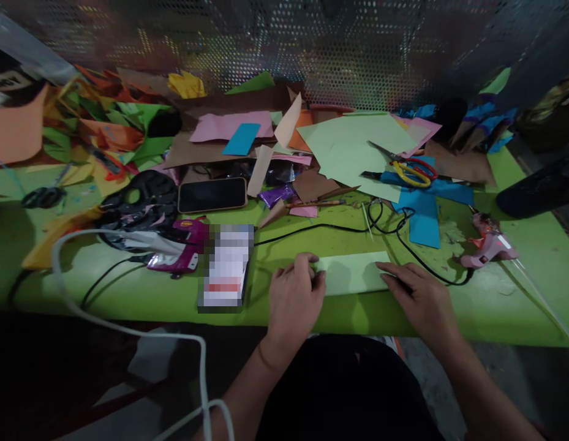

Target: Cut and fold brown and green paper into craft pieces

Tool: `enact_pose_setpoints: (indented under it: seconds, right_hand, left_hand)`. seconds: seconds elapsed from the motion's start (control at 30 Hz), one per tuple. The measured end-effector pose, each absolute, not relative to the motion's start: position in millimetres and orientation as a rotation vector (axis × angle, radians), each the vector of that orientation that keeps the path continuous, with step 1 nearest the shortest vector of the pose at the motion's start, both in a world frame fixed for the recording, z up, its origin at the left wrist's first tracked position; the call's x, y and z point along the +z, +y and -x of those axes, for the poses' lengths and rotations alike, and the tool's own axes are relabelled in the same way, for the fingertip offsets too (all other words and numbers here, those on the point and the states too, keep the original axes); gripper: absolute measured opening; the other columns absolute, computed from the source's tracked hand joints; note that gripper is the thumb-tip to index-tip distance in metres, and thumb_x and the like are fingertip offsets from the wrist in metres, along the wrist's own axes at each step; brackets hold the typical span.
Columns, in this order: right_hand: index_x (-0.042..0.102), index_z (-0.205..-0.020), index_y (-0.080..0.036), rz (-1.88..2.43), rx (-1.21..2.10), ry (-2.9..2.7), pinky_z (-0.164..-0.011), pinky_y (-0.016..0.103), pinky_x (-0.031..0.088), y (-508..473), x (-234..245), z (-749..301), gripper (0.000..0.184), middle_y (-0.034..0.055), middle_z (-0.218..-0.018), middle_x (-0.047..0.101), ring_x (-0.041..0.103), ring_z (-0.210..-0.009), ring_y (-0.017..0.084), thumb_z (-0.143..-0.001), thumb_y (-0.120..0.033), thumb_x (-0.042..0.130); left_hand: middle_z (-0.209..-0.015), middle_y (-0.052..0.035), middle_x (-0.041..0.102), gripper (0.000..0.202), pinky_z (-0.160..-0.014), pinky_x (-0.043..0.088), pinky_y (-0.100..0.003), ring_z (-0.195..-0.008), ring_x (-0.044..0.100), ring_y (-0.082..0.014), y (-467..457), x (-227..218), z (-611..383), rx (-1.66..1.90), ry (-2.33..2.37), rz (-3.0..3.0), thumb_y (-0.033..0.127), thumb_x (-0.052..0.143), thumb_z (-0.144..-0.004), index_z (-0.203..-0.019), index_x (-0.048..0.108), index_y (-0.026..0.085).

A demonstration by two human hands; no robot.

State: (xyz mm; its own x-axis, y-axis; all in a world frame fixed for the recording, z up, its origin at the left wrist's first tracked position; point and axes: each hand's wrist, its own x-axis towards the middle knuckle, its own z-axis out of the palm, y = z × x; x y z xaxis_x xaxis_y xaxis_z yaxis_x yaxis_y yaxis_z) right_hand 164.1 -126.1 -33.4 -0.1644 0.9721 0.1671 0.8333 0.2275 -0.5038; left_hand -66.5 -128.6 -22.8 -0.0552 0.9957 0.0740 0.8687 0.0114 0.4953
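A pale green strip of paper point(351, 274) lies across the front part of the green table, near its edge. At its left end my left hand point(297, 291) has curled fingers and a thumb closed on the paper. My right hand point(422, 300) grips the opposite end between thumb and fingers, with the fingertips resting over the corner. The undersides of both ends are hidden by my hands. Left of my left hand lies a lit phone point(226, 267) with its screen blurred. To the right of my right hand is a pink glue gun point(489, 250) with a black cord.
Scissors with yellow and red handles point(415, 171) lie on a large pale green sheet point(343, 147). Blue paper pieces point(423, 217), a dark phone point(212, 195), a purple power strip point(178, 251) and a dark bottle point(536, 187) surround the work area. Cords cross the green table point(150, 306).
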Motion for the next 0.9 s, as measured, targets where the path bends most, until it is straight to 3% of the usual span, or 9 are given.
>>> enact_pose_setpoints:
  seconds: [0.13, 0.37, 0.6, 0.77, 0.9]
  right_hand:
    - [0.072, -0.112, -0.025, 1.651, 0.393, -2.069, -0.070, 0.033, 0.050, -126.5, -33.9, -163.3, 0.030, 0.0057, -0.088, 0.070, 0.066, -0.076, 0.020, -0.095, -0.037, 0.050]
    - [0.071, -0.112, -0.025, 1.662, 0.352, -2.080, -0.070, 0.033, 0.049, -126.6, -36.5, -162.8, 0.028, 0.0052, -0.088, 0.069, 0.065, -0.076, 0.021, -0.095, -0.036, 0.051]
    - [0.070, -0.113, -0.027, 1.691, 0.269, -2.116, -0.064, 0.031, 0.046, -126.8, -38.0, -162.2, 0.028, 0.0042, -0.083, 0.065, 0.062, -0.071, 0.019, -0.094, -0.036, 0.052]
    - [0.069, -0.115, -0.027, 1.690, 0.259, -2.143, -0.066, 0.031, 0.045, -126.6, -36.0, -161.6, 0.029, 0.0048, -0.087, 0.064, 0.063, -0.074, 0.019, -0.095, -0.035, 0.050]
    - [0.069, -0.115, -0.026, 1.689, 0.272, -2.142, -0.067, 0.031, 0.046, -127.1, -34.8, -160.5, 0.029, 0.0055, -0.089, 0.064, 0.063, -0.075, 0.019, -0.095, -0.033, 0.049]
  left_hand:
    - [-0.068, 0.0037, 0.066, 0.032, -0.076, 0.043, -0.036, -0.074, 0.067, -0.0214, -128.8, -22.1, 66.2, 0.576, 1.995, -1.939, 0.018, 0.057, -0.086, -0.117, 0.049, 0.019]
    - [-0.083, -0.0003, 0.071, 0.018, -0.074, 0.041, -0.037, -0.082, 0.065, -0.0222, -131.6, -24.6, 68.0, 0.490, 1.969, -2.122, 0.016, 0.052, -0.090, -0.103, 0.062, 0.024]
    - [-0.091, -0.0053, 0.065, 0.036, -0.073, 0.041, -0.038, -0.085, 0.057, -0.0228, -134.2, -23.7, 66.3, 0.386, 1.900, -2.524, 0.011, 0.049, -0.091, -0.119, 0.062, 0.031]
    - [-0.108, -0.0082, 0.063, 0.037, -0.086, 0.045, -0.036, -0.097, 0.055, -0.0219, -131.2, -22.5, 71.2, 0.316, 1.323, -2.848, 0.009, 0.044, -0.092, -0.124, 0.058, 0.019]
    - [-0.118, -0.0109, 0.060, 0.047, -0.090, 0.046, -0.037, -0.103, 0.054, -0.0233, -141.9, -19.5, 70.0, 0.229, 1.303, -2.813, 0.010, 0.044, -0.090, -0.136, 0.048, 0.015]
